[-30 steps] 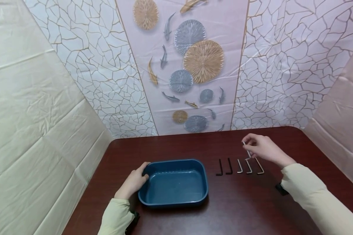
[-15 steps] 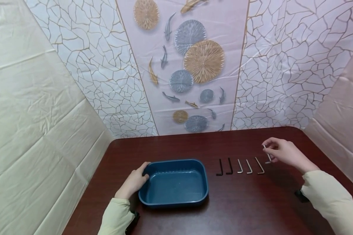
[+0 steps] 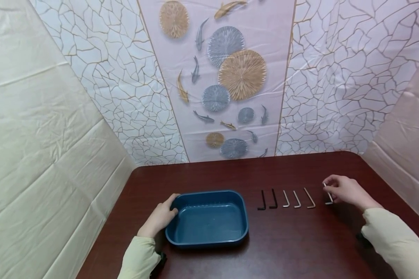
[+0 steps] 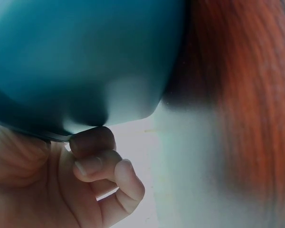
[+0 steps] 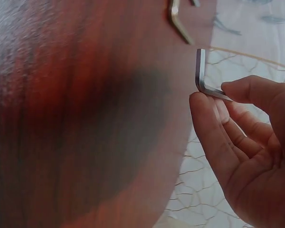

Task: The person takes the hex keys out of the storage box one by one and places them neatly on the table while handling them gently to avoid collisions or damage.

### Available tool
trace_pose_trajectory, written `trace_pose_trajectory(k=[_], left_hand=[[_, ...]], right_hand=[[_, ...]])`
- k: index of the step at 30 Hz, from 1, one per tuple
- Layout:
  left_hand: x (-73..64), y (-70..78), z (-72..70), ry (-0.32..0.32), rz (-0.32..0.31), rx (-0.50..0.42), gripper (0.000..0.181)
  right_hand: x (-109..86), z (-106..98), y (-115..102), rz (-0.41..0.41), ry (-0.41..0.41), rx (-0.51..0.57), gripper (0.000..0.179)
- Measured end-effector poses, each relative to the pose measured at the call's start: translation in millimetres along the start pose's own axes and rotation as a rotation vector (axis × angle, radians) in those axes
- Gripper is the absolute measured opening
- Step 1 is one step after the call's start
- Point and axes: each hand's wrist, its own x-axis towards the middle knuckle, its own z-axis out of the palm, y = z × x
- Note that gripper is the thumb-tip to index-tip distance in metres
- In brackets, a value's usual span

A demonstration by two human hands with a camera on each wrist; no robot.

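Note:
A silver hex key (image 5: pixel 200 71) is pinched between the thumb and fingers of my right hand (image 3: pixel 347 192), low over the table's right side. Its short bent end points away from the fingers in the right wrist view. To the left of that hand lies a row of hex keys: a bronze-toned one (image 3: pixel 310 197), two silver ones (image 3: pixel 296 199) and two black ones (image 3: pixel 274 198). My left hand (image 3: pixel 160 215) grips the left rim of a deep blue rectangular tray (image 3: pixel 206 245), thumb inside and fingers curled against the outer wall (image 4: pixel 109 61).
The dark red wooden table (image 3: pixel 283 248) has rounded far corners. Patterned cloth (image 3: pixel 244 77) hangs behind it, with pale cloth (image 3: pixel 49 128) on the left side and more on the right.
My right hand has carried the silver hex key rightward past the row, then lowered it toward the table. The left hand and the tray have stayed in place.

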Motion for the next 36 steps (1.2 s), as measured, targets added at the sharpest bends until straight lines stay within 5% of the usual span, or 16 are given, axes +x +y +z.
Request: trace_pose_trajectory(k=[18,36], left_hand=[[-0.9,0.3,-0.6,0.002,0.019,-0.006,0.051],[-0.8,0.2,-0.4,0.017,0.012,0.008,0.051]], right_hand=[[9.2,15.3,20.0,0.032,-0.027,-0.017,0.022],[7.9,17.6,12.1,0.037,-0.042,-0.098,0.026]])
